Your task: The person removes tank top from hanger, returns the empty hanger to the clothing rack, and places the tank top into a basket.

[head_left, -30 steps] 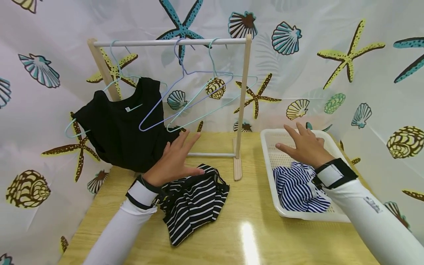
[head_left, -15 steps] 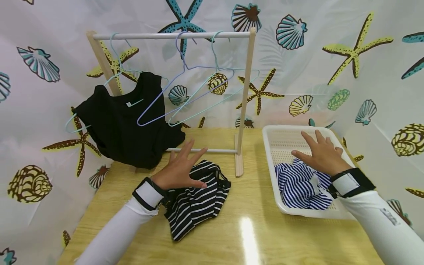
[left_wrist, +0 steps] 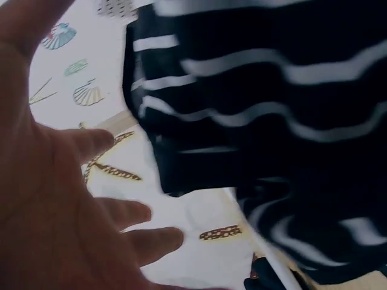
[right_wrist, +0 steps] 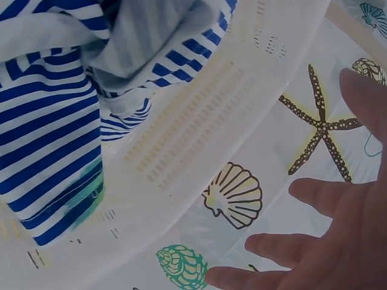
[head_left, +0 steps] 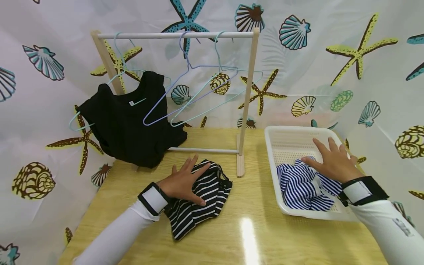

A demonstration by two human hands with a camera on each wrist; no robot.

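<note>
My left hand (head_left: 183,183), fingers spread, hovers over a black garment with white stripes (head_left: 212,200) that lies crumpled on the table. In the left wrist view the striped garment (left_wrist: 272,90) fills the upper right, apart from the spread fingers (left_wrist: 154,244). My right hand (head_left: 334,163), also spread and holding nothing, is over the white plastic basket (head_left: 275,176). Inside the basket lies a bunched blue-and-white striped garment (head_left: 303,187). The right wrist view shows this garment (right_wrist: 51,139) left of the fingers (right_wrist: 320,196).
Behind the left hand stands a clothes rack (head_left: 248,92). A black top (head_left: 129,121) hangs from it on a light-green hanger. A purple hanger (head_left: 162,97) and another light-green hanger (head_left: 220,97) hang bare beside it. A patterned curtain (head_left: 381,84) surrounds the wooden table (head_left: 215,243).
My left hand has come down lower over the black striped garment. My right hand has shifted right above the basket. Both hands stay spread, and the garments have not moved.
</note>
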